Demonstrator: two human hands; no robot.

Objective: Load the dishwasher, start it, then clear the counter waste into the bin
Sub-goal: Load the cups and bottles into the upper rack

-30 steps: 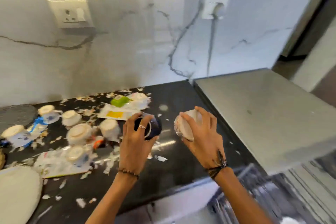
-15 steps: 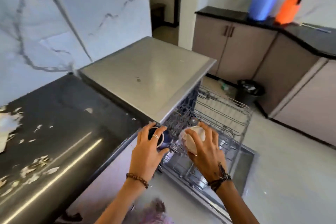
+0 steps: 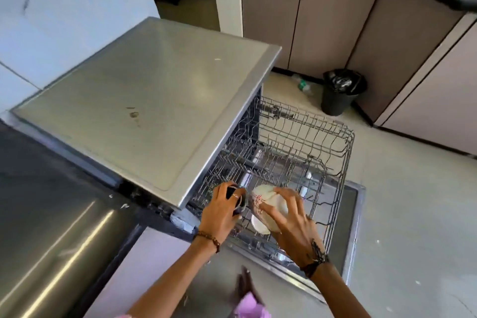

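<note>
The dishwasher (image 3: 154, 100) stands open with its wire rack (image 3: 333, 152) pulled out over the lowered door (image 3: 351, 217). My left hand (image 3: 219, 212) grips a dark blue cup (image 3: 236, 201) at the rack's near left corner. Beside it, my right hand (image 3: 291, 224) holds a white bowl (image 3: 263, 212) tilted over the rack's front edge. The cup and bowl nearly touch. Much of the cup is hidden by my fingers.
A black bin (image 3: 340, 90) with a dark liner stands on the floor past the rack, against beige cabinets (image 3: 296, 15). The black counter (image 3: 38, 209) runs to the left of the dishwasher. Light floor tiles (image 3: 413, 214) lie open to the right.
The view swung from the littered counter to the dishwasher. Both hands carried the cup and bowl from the counter down to the pulled-out rack.
</note>
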